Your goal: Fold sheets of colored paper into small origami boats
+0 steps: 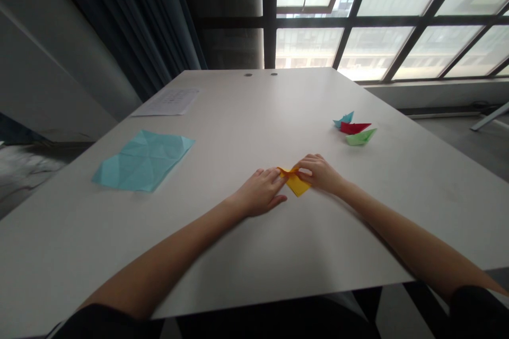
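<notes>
A small folded piece of yellow paper (299,184) lies between my two hands near the middle of the white table. Its upper edge looks raised and curled, with a darker orange tone there. My left hand (262,190) rests over the paper's left corner, fingers stretched out and touching it, the thumb spread apart below. From the right, my right hand (319,174) pinches the paper's upper right part between thumb and fingers. The fingertips partly cover the paper, so its full shape is hidden.
Blue, red and green folded paper boats (360,128) stand close together at the right. A creased light blue sheet (149,159) lies at the left, with a printed white sheet (169,101) behind it. The white table's (254,254) front edge runs close to my body.
</notes>
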Available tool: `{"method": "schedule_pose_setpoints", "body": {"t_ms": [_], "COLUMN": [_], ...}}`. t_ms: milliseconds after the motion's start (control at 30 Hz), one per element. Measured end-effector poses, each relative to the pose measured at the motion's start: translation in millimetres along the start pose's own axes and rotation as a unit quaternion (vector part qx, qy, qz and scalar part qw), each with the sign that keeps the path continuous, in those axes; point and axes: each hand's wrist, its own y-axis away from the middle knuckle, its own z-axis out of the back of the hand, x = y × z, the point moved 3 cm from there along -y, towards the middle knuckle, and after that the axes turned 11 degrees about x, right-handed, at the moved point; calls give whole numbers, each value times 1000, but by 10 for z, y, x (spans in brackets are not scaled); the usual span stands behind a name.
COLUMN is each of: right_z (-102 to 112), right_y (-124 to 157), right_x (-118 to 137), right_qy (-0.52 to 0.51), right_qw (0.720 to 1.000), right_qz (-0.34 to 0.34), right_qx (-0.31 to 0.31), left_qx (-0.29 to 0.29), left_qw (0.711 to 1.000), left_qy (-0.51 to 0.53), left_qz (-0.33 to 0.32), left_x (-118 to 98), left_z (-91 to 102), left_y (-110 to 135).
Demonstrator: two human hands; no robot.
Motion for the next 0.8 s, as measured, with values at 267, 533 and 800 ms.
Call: {"method": "schedule_pose_setpoints", "body": {"t_ms": [267,533,800], "right_z": [59,123,184], "right_y": [62,90,104], "right_x": [97,147,154], "right_qy": [24,57,65], "right_qw": [994,989,989], "right_qz": [77,80,56], "right_qx": [75,106,124], "left_qx": [2,-44,-15], "left_qw": [1000,998,1000], "left_qy": [-4,13,6], "left_qz": [7,43,6], "left_x": [-6,26,41], "left_z": [6,-28,-101], "left_y": [7,-3,-18]}}
